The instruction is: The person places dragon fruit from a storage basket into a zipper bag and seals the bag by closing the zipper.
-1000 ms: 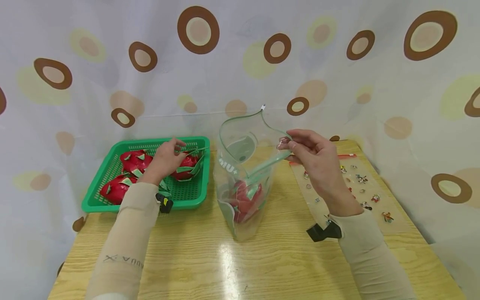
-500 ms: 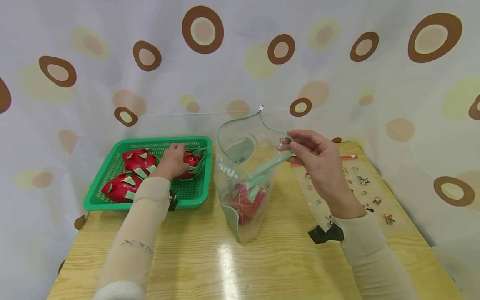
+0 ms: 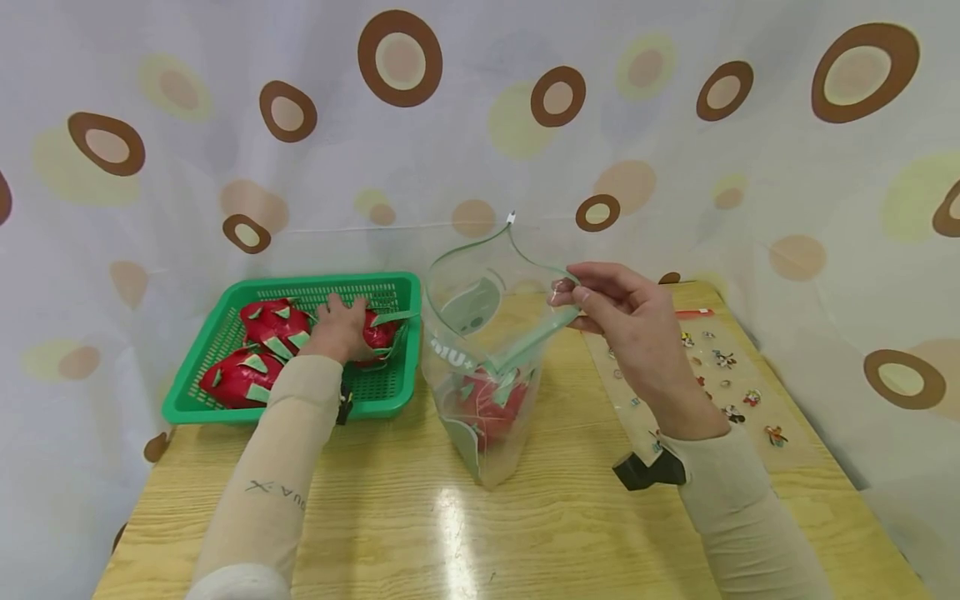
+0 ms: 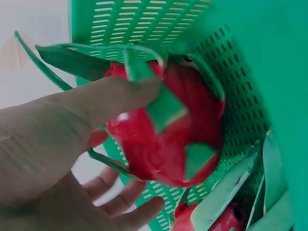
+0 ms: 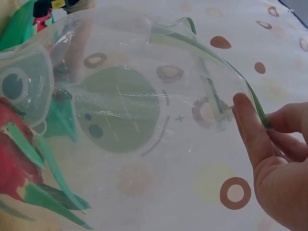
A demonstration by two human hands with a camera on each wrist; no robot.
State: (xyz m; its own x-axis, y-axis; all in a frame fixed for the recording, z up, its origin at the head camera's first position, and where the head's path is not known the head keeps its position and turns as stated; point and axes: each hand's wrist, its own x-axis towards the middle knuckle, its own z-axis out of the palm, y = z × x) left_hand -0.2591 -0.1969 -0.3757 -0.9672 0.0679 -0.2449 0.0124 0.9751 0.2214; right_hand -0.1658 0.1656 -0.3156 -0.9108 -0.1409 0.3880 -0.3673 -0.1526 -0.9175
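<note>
clear bag (image 3: 453,358): one dragon fruit (image 3: 491,412) | green basket (image 3: 413,350): three dragon fruits (image 3: 238,379)

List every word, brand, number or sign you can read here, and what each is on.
"+", on the clear bag; the letters before it are too distorted to be sure.
"UA" and "X", upside down, on the left sleeve; the rest is unclear.
Yellow label on a black device: too small to read.
</note>
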